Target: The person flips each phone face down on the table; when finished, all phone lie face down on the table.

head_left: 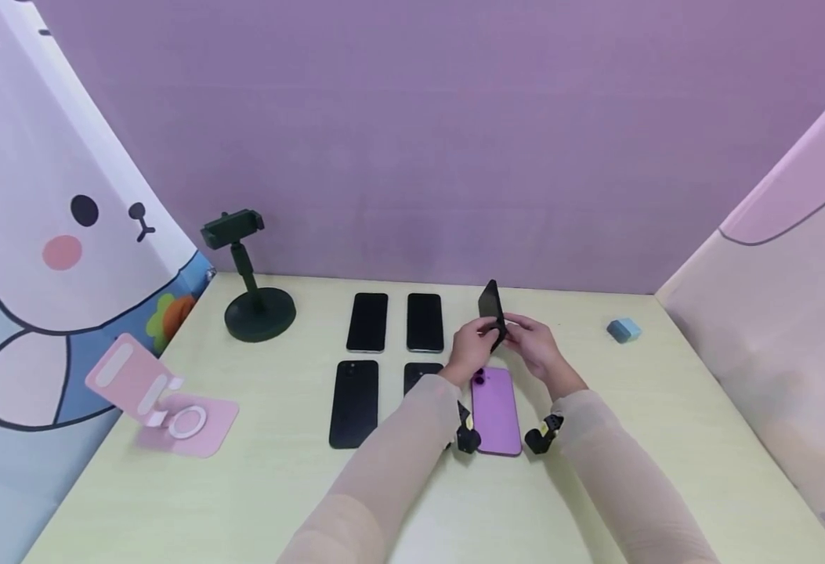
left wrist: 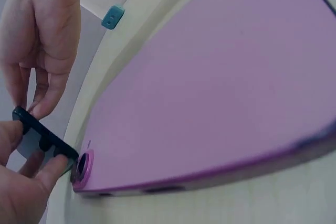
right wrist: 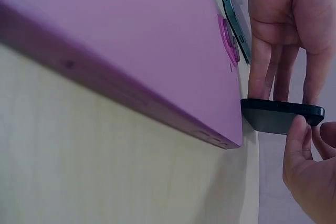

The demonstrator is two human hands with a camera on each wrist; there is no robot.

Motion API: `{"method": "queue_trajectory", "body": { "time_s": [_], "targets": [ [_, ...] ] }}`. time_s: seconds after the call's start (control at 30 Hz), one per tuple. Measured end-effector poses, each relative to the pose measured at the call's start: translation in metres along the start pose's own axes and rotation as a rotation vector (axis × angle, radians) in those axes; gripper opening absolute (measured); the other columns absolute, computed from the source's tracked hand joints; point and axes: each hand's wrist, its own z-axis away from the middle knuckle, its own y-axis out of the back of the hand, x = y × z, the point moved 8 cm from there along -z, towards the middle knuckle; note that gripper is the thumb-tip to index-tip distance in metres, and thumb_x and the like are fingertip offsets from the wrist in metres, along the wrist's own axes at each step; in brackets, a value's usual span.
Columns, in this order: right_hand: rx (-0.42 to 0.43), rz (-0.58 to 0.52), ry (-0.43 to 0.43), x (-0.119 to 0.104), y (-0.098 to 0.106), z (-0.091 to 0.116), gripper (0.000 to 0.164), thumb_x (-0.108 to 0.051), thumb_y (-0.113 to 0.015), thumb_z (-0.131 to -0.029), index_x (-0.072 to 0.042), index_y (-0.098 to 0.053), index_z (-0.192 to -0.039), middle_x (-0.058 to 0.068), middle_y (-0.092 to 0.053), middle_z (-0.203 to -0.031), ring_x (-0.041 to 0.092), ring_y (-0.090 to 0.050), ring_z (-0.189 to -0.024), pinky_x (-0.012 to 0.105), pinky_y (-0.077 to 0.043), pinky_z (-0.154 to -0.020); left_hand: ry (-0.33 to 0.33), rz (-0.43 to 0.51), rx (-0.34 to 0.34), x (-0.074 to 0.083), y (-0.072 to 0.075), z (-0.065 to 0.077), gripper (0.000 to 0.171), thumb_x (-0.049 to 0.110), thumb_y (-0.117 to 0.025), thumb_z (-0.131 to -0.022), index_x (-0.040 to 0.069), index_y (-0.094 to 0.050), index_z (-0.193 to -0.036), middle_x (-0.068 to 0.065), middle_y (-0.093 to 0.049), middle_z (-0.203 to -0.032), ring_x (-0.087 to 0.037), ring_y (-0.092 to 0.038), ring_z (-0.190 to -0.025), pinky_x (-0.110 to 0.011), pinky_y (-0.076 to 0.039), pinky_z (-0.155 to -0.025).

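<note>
The pale tabletop point(head_left: 243, 509) and its load

At the far left there stands a dark phone stand point(head_left: 258, 309) on its round base, and nearer, also left, a pink folding stand point(head_left: 137, 384). In the middle lie side by side a left rear phone point(head_left: 367, 323) and a right rear phone point(head_left: 425, 323), both black. Before them lie a black phone point(head_left: 354, 405) with camera upward, a dark phone point(head_left: 417, 375) mostly hidden, and a purple phone point(head_left: 495, 411), camera also upward. Well apart, at right, lies a blue block point(head_left: 624, 330).
</note>
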Motion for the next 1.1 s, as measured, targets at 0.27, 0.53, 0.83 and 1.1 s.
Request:
{"method": "queue_trajectory", "body": {
  "time_s": [0.27,0.53,0.83,1.1],
  "targets": [
    [-0.022,0.016,0.015,-0.003,-0.004,0.001,0.041,0.002,-0.043,-0.102,0.01,-0.04,-0.142,0.017,-0.057,-0.113,0.008,-0.061,-0.086,0.025,-0.05,-0.088,0.019,0.085,0.008,-0.004,0.001,-0.002,0.026,0.016,-0.064,-0.096,0.014,-0.07,-0.122,-0.002,-0.071,-0.107,-0.015,-0.066,-0.097,-0.022,-0.051,-0.078],
    [-0.023,0.015,0.017,-0.003,-0.005,0.001,0.042,0.002,-0.044,-0.101,0.01,-0.04,-0.142,0.022,-0.053,-0.12,0.008,-0.06,-0.088,0.026,-0.049,-0.089,0.038,0.162,0.0,-0.008,0.0,-0.003,0.027,0.015,-0.064,-0.095,0.014,-0.07,-0.122,-0.005,-0.071,-0.105,-0.01,-0.067,-0.083,-0.019,-0.053,-0.066],
    [-0.02,-0.008,0.019,-0.002,-0.007,0.0,0.042,0.004,-0.045,-0.1,0.011,-0.04,-0.141,0.02,-0.053,-0.116,0.01,-0.06,-0.087,0.027,-0.05,-0.089,0.032,0.161,-0.012,-0.009,0.002,-0.003,0.027,0.014,-0.065,-0.095,0.011,-0.07,-0.121,-0.008,-0.071,-0.105,-0.009,-0.067,-0.082,-0.019,-0.052,-0.064],
    [-0.052,0.051,0.036,0.007,-0.011,-0.001,0.041,0.004,-0.046,-0.099,0.012,-0.041,-0.14,0.028,-0.055,-0.121,0.014,-0.064,-0.092,0.034,-0.048,-0.093,0.084,0.194,0.01,-0.012,0.005,-0.004,0.026,0.019,-0.063,-0.097,0.011,-0.071,-0.12,-0.003,-0.071,-0.097,-0.015,-0.068,-0.074,-0.02,-0.052,-0.062]
  ]
}}
